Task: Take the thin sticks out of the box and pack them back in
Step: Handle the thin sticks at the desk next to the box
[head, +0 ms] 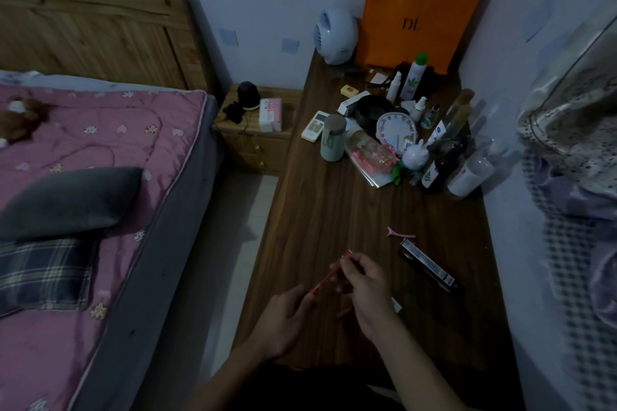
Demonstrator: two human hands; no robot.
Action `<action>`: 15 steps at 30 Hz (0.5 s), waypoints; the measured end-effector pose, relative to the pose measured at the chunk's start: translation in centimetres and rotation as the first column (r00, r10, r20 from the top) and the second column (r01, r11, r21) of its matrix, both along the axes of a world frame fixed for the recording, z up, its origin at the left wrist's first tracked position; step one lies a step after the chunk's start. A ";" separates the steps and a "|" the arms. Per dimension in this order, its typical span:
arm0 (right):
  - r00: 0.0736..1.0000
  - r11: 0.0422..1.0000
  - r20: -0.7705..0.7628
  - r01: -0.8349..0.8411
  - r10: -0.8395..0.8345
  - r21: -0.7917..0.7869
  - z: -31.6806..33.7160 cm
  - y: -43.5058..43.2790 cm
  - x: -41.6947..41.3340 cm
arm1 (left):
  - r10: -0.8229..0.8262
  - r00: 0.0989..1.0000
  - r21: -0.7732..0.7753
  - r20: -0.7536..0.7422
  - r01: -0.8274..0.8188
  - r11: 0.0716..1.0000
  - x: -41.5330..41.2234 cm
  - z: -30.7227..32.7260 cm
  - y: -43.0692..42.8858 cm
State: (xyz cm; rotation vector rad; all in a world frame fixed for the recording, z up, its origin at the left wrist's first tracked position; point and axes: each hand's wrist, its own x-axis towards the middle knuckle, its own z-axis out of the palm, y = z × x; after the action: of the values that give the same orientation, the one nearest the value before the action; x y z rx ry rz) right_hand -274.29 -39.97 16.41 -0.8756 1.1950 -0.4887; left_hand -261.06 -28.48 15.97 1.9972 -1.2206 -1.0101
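Between my two hands, just above the near counter, I hold the slim red box. Its long axis runs from my left hand, nearest me, up and away to the right. My left fingers close round its lower end. My right hand pinches at the upper, open end, which makes it the nearer hand for drawing sticks; whether a stick is already in that pinch I cannot tell. One reddish stick seems to lie under my right wrist. Beyond and right of my right hand lies a dark tube, then a pink clip.
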 end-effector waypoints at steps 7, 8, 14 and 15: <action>0.981 0.981 -0.028 0.191 -0.192 -0.039 -0.7 -2.9 -0.6 | 0.001 0.998 0.036 0.057 -0.003 0.999 0.8 -1.2 0.7; 0.976 0.976 -0.041 0.211 -0.213 -0.051 -0.9 -3.3 -0.7 | 0.013 0.998 0.034 0.058 -0.015 0.999 0.9 -1.4 0.8; 0.974 0.992 -0.212 0.052 -0.075 -0.114 -3.4 -3.9 -1.1 | 0.139 0.990 0.107 -0.025 -0.135 0.985 1.5 -3.6 0.9; 0.968 0.995 -0.251 -0.005 -0.020 -0.097 -4.1 -3.6 -1.0 | 0.171 0.985 0.131 -0.036 -0.165 0.978 1.5 -4.2 0.9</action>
State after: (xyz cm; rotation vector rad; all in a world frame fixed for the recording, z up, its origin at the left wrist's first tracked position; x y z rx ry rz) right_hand -275.28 -43.58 12.34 -1.0396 1.4153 -0.4537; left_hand -259.52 -27.56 11.81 2.1215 -0.9650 -1.0673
